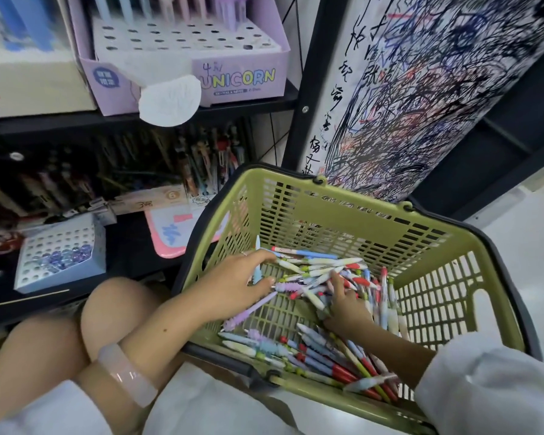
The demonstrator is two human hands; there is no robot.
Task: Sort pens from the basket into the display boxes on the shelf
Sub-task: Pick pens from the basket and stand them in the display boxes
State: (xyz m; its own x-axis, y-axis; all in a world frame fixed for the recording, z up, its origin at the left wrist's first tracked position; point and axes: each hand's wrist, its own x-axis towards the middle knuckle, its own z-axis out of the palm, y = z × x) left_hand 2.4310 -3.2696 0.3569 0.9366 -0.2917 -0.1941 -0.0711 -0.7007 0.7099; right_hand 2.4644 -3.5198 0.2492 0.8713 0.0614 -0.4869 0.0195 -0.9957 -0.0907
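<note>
Both hands are seen inside an olive-green plastic basket [352,211], which is tilted toward a black shelf [201,113] and trimmed with a dark rim. The left hand [233,284] is reached in from the near left corner, its fingers curled around several pens: a pale blue one [257,262] is stood up against the fingers, and a lilac ridged pen [255,309] is seen slanting out below the palm. A pale pink bangle [128,375] is worn on the left forearm. The right hand [347,304] is laid in the middle of the pen pile [327,274], fingers spread and pressed down among the barrels; whether any single pen is pinched cannot be told.

The loose pens, white, blue, lilac and red-tipped, are scattered over the basket's lattice floor, one heap gathered near the far wall and a second heap [321,356] lying against the near wall beneath the right forearm.

On the upper shelf a lilac display box [242,80] marked UNICORN is stood, its white perforated tray mostly unfilled, with pastel pens ranged along its back rows. On the lower shelf a pale blue display box [60,255] with a perforated top is set, glassy blue caps showing in its front rows. To its right a pink-edged card [170,233] is seen. A scribble-covered test sheet [421,89] is hung beside the shelf upright.
</note>
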